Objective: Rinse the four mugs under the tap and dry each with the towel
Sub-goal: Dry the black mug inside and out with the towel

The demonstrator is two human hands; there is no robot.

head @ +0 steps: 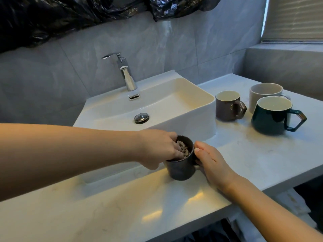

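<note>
Ideally, with the dark mug (180, 165) upright near the tabletop's (122, 206) front edge, steadied by the right hand's (212, 165) curled grip, the left hand (160, 148) twists its pinched towel (236, 149) down to the bottom.

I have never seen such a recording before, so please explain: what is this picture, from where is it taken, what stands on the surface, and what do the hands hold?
There is no machine here: a person works with bare hands. The one picture comes from a camera worn on the head, looking down at a white counter with a sink and a tap. The left hand presses a towel into a dark mug standing on the counter. The right hand steadies that mug at the side where its handle seems to be. Three more mugs stand to the right: a brown one, a green one and a pale one behind it. No water is running.
</note>
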